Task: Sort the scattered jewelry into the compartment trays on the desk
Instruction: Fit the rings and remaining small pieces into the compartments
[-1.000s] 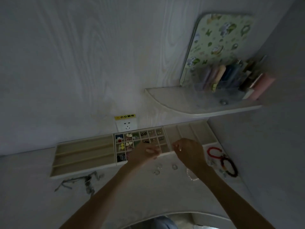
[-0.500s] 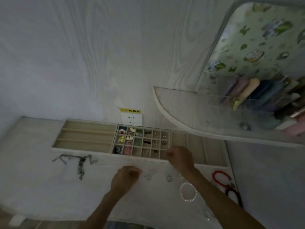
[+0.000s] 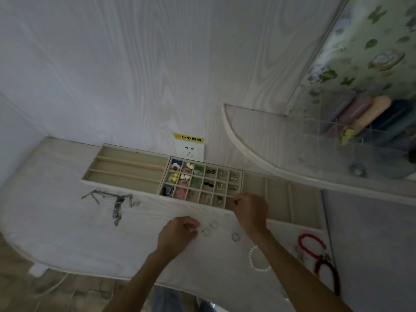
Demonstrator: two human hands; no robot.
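Note:
Three beige trays stand in a row against the wall: a long-slot tray (image 3: 126, 170), a small-cell grid tray (image 3: 240, 174) with earrings and charms in its cells, and a wide-slot tray (image 3: 290, 199). My left hand (image 3: 176, 233) rests curled on the desk, its fingertips beside two small silver rings (image 3: 209, 229). A third ring (image 3: 235, 237) lies a little to the right. My right hand (image 3: 249, 209) hovers with pinched fingers over the grid tray's front right corner; what it pinches is too small to see.
A tangle of silver chains (image 3: 116, 202) lies left on the desk. A pearl bracelet (image 3: 256, 258), a red bracelet (image 3: 311, 244) and a dark bracelet (image 3: 326, 273) lie to the right. A curved shelf (image 3: 258, 140) with a clear organizer overhangs the right side. A wall socket (image 3: 190, 150) sits behind the trays.
My left hand has drawn back from the grid tray down to the desk beside the rings. The right hand stays at the tray's front right corner. My view has shifted left and closer.

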